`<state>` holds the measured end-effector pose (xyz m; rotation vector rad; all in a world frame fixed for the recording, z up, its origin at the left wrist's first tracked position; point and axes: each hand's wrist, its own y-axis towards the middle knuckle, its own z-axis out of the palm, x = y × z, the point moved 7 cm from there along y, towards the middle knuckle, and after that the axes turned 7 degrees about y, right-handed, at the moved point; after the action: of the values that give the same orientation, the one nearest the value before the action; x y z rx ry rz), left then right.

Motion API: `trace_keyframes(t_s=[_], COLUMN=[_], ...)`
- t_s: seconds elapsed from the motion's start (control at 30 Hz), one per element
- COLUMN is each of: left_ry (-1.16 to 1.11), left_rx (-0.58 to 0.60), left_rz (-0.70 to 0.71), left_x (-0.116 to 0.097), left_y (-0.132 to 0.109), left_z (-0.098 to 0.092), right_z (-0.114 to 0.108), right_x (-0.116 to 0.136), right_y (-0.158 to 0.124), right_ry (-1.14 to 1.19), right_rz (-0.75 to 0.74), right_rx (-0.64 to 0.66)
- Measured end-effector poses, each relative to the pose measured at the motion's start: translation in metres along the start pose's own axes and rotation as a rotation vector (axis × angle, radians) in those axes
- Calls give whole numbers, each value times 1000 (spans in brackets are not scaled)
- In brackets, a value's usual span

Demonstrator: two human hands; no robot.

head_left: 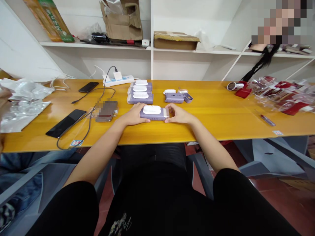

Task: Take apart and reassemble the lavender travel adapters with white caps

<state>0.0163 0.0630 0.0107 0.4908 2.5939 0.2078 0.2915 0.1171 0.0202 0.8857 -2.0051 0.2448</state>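
Near the front edge of the table lies a purple box-shaped device (154, 115) with a white, ridged oval piece on top and a translucent right end. My left hand (135, 115) is closed around its left end, thumb along the near side. At the other end, my right hand (179, 114) curls its fingers and thumb about the translucent part. Several similar purple devices with white oval tops (140, 95) stand in a row just behind. To their right is another purple body (174, 97) with its small cap-like part (188, 97) beside it and a loose white oval piece (169, 91).
Phones (66, 123), a dark cable (90, 127) and a power strip (118, 81) occupy the left of the wooden table (211, 121). Plastic wrap (22, 108) lies far left; red and clear parts (283, 95) pile up right. Shelves (197, 65) rise behind. Another person (273, 29) is upper right.
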Motion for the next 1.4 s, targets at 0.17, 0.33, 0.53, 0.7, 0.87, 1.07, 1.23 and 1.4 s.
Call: trace_keyframes(t_s=[0.17,0.33,0.53,0.7,0.87,1.07,1.23,1.4], left_ry=[-8,-34,-9,-39,-302,-533,-578,-440], left_rx=[-21,-30,-44,3,58,81,165,177], left_rz=[19,54,54,39,15,-14,10,74], left_x=[-5,-7,-14,-9,3,1,-8,-16], left_y=[1,1,0,-5,-12,-11,-10,-9], left_z=[1,2,3,-7,-20,-14,-7,-5], right_z=[5,3,4,12,17,2,25,13], right_x=[2,-7,-16,-3,11,8,19,23], right_y=[1,4,9,9,8,8,4,1], right_ry=[-27,-11,-53,-103,-60,40,140,-35], right_rz=[-32,-72,-63,-117,-179,-114,-154,-180], right_rx=[-13,-26,-45,-30,-70,-263,25,-58])
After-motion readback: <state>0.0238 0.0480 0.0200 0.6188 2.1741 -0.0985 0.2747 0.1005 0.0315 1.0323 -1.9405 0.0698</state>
